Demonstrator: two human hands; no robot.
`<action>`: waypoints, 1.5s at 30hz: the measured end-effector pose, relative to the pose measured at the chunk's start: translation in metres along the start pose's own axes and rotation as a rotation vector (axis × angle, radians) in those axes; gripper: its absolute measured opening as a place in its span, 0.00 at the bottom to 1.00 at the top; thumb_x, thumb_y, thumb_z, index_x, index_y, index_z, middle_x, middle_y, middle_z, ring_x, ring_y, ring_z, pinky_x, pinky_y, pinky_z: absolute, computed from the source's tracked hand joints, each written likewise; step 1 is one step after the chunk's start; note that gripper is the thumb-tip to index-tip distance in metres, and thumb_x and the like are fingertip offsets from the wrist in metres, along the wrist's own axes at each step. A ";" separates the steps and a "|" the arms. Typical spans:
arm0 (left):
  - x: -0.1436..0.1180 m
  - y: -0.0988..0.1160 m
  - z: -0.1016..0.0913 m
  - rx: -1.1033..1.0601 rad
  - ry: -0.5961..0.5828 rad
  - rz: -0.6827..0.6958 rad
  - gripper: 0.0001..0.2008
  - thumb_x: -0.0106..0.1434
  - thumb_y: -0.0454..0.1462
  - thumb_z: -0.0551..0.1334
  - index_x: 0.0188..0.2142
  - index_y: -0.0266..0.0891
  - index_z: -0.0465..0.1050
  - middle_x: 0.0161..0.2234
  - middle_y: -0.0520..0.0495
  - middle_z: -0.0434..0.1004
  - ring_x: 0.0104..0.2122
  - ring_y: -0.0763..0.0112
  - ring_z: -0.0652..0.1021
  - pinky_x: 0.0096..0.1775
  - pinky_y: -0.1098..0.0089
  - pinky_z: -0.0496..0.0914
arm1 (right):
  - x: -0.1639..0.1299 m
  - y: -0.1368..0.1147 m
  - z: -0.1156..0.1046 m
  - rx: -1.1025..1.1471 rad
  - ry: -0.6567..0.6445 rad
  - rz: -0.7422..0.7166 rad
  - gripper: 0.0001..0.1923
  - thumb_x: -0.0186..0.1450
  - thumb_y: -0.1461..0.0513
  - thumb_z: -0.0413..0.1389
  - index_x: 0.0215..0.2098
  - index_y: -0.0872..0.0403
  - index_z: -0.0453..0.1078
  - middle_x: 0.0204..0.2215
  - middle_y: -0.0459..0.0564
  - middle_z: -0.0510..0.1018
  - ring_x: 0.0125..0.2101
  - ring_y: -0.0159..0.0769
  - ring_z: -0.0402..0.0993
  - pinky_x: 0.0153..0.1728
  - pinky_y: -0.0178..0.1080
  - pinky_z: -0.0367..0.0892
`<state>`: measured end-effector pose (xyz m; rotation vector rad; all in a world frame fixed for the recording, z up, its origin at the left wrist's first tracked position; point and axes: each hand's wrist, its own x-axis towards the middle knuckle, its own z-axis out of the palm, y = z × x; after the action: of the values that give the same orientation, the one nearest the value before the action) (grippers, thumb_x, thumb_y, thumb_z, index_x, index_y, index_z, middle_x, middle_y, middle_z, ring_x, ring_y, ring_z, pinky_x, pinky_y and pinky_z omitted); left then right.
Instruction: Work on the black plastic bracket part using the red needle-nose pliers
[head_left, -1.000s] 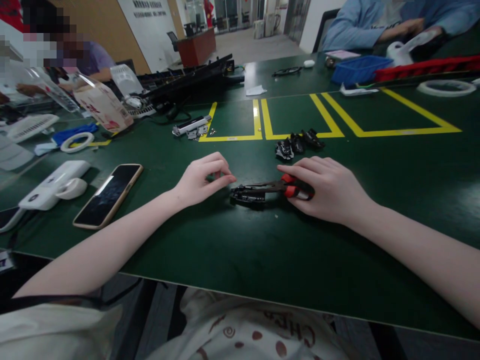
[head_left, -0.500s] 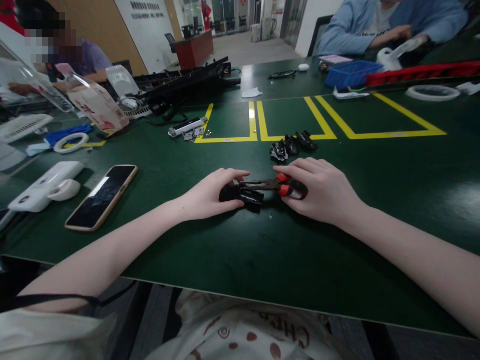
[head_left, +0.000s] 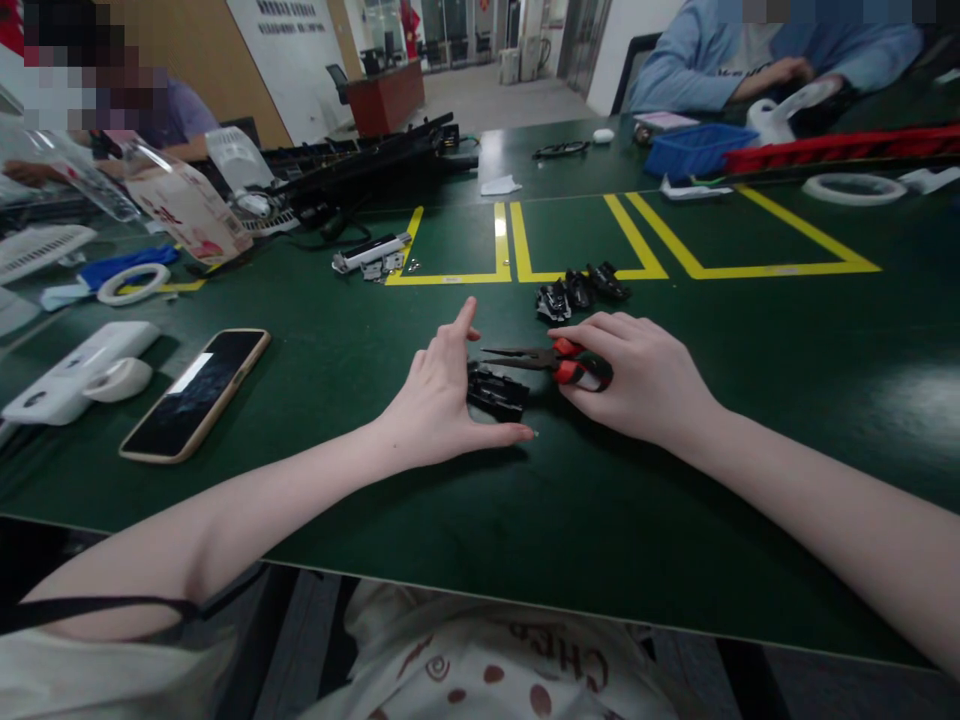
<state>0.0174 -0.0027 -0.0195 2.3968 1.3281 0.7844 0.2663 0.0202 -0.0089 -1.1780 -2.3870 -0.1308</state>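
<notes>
While the right hand (head_left: 645,385) grips the red-handled needle-nose pliers (head_left: 544,362), its fingers curled tight around the handles, the tool's long axis runs left across the green counter (head_left: 675,520), tips pointing at the left hand (head_left: 442,400). Just below those tips, touching the counter, lies a small black plastic part (head_left: 495,392). It sits directly right of the left hand, whose fingers are spread open, thumb stretched under the part, pinching nothing. That hand is nearer.

left hand (head_left: 442,395) spread flat, fingers open, right hand (head_left: 645,380) curled closed, forearms converging
</notes>
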 end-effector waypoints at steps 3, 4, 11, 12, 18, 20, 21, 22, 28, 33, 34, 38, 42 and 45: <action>0.007 0.002 0.010 -0.018 0.046 0.062 0.67 0.52 0.55 0.74 0.71 0.47 0.23 0.63 0.31 0.57 0.57 0.42 0.68 0.54 0.41 0.67 | 0.000 0.001 0.001 -0.005 0.009 0.011 0.20 0.62 0.57 0.55 0.50 0.58 0.74 0.41 0.58 0.79 0.39 0.48 0.74 0.37 0.48 0.68; 0.008 0.001 0.012 -0.026 0.052 0.075 0.66 0.53 0.53 0.74 0.71 0.47 0.23 0.63 0.31 0.57 0.57 0.42 0.68 0.54 0.42 0.68 | 0.000 0.002 0.001 -0.007 0.014 0.016 0.20 0.62 0.57 0.55 0.49 0.58 0.74 0.41 0.58 0.79 0.39 0.48 0.74 0.37 0.48 0.68; 0.006 -0.002 0.007 -0.152 0.029 0.093 0.60 0.58 0.42 0.71 0.70 0.50 0.23 0.65 0.32 0.52 0.52 0.52 0.72 0.53 0.48 0.73 | 0.000 0.003 0.000 0.002 -0.003 0.018 0.19 0.63 0.56 0.56 0.50 0.54 0.73 0.42 0.56 0.79 0.39 0.47 0.75 0.36 0.46 0.68; 0.006 -0.002 0.006 -0.147 0.030 0.086 0.61 0.57 0.43 0.72 0.70 0.49 0.23 0.66 0.31 0.52 0.52 0.51 0.72 0.53 0.47 0.73 | 0.000 0.003 0.000 -0.002 -0.006 0.018 0.19 0.63 0.56 0.56 0.50 0.55 0.73 0.41 0.56 0.79 0.39 0.47 0.75 0.36 0.46 0.68; 0.007 -0.016 -0.005 -0.065 -0.076 0.054 0.60 0.56 0.49 0.72 0.72 0.43 0.28 0.66 0.28 0.54 0.56 0.44 0.71 0.58 0.38 0.65 | 0.000 0.007 -0.004 -0.079 -0.037 -0.011 0.20 0.63 0.57 0.55 0.50 0.58 0.74 0.42 0.58 0.79 0.40 0.48 0.74 0.38 0.48 0.68; 0.007 -0.025 -0.015 -0.095 -0.184 0.075 0.56 0.58 0.47 0.70 0.72 0.44 0.30 0.66 0.30 0.56 0.59 0.44 0.70 0.60 0.38 0.64 | 0.000 0.008 -0.007 -0.111 -0.057 -0.043 0.21 0.63 0.57 0.55 0.51 0.59 0.74 0.43 0.59 0.79 0.41 0.49 0.74 0.40 0.49 0.68; 0.006 -0.030 -0.021 -0.115 -0.229 0.086 0.54 0.59 0.46 0.69 0.72 0.45 0.32 0.67 0.32 0.56 0.60 0.45 0.69 0.60 0.40 0.65 | 0.000 0.009 -0.008 -0.127 -0.068 -0.060 0.21 0.63 0.58 0.55 0.51 0.59 0.74 0.43 0.59 0.79 0.41 0.49 0.73 0.41 0.49 0.67; 0.006 -0.035 -0.026 -0.130 -0.259 0.091 0.52 0.61 0.45 0.68 0.72 0.45 0.34 0.67 0.33 0.57 0.61 0.47 0.69 0.61 0.42 0.65 | 0.000 0.009 -0.009 -0.147 -0.077 -0.082 0.21 0.63 0.58 0.54 0.52 0.59 0.74 0.43 0.59 0.79 0.41 0.49 0.73 0.42 0.49 0.67; 0.012 -0.047 -0.042 -0.125 -0.227 0.059 0.34 0.66 0.42 0.63 0.68 0.38 0.54 0.62 0.35 0.66 0.59 0.52 0.72 0.59 0.49 0.69 | -0.001 0.006 -0.013 -0.278 -0.103 -0.202 0.21 0.64 0.59 0.53 0.53 0.60 0.73 0.44 0.60 0.79 0.42 0.49 0.73 0.42 0.48 0.67; 0.014 -0.038 -0.044 -0.082 -0.148 0.040 0.23 0.68 0.39 0.59 0.61 0.34 0.65 0.55 0.37 0.73 0.50 0.58 0.76 0.52 0.55 0.73 | -0.002 0.004 -0.014 -0.269 -0.114 -0.215 0.20 0.64 0.59 0.53 0.52 0.60 0.73 0.44 0.59 0.79 0.42 0.49 0.74 0.42 0.48 0.67; 0.013 -0.035 -0.045 -0.078 -0.146 0.045 0.22 0.68 0.39 0.57 0.61 0.34 0.65 0.54 0.38 0.73 0.50 0.59 0.76 0.52 0.56 0.73 | -0.002 0.004 -0.013 -0.265 -0.105 -0.213 0.20 0.64 0.60 0.53 0.51 0.60 0.74 0.44 0.59 0.79 0.42 0.48 0.74 0.41 0.47 0.67; 0.007 -0.024 -0.042 -0.048 -0.205 0.063 0.29 0.68 0.45 0.59 0.65 0.37 0.59 0.59 0.38 0.69 0.54 0.55 0.74 0.55 0.52 0.70 | -0.001 0.008 -0.012 -0.221 -0.064 -0.177 0.19 0.63 0.59 0.54 0.49 0.59 0.74 0.42 0.57 0.79 0.40 0.47 0.74 0.40 0.46 0.68; 0.006 -0.017 -0.030 0.029 -0.242 0.077 0.47 0.57 0.57 0.69 0.66 0.35 0.57 0.61 0.35 0.66 0.58 0.44 0.68 0.58 0.42 0.63 | 0.000 0.013 -0.012 -0.183 -0.031 -0.100 0.18 0.62 0.57 0.54 0.47 0.59 0.74 0.41 0.57 0.79 0.39 0.47 0.74 0.38 0.46 0.68; 0.009 -0.016 -0.023 0.044 -0.228 0.084 0.42 0.56 0.57 0.70 0.61 0.35 0.63 0.58 0.35 0.68 0.55 0.45 0.69 0.56 0.43 0.64 | 0.000 0.015 -0.012 -0.163 -0.041 -0.060 0.18 0.62 0.56 0.53 0.46 0.58 0.74 0.40 0.56 0.79 0.38 0.47 0.74 0.38 0.47 0.68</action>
<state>-0.0033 0.0132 -0.0061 2.5028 1.1730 0.4889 0.2823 0.0267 0.0002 -1.1923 -2.4873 -0.3291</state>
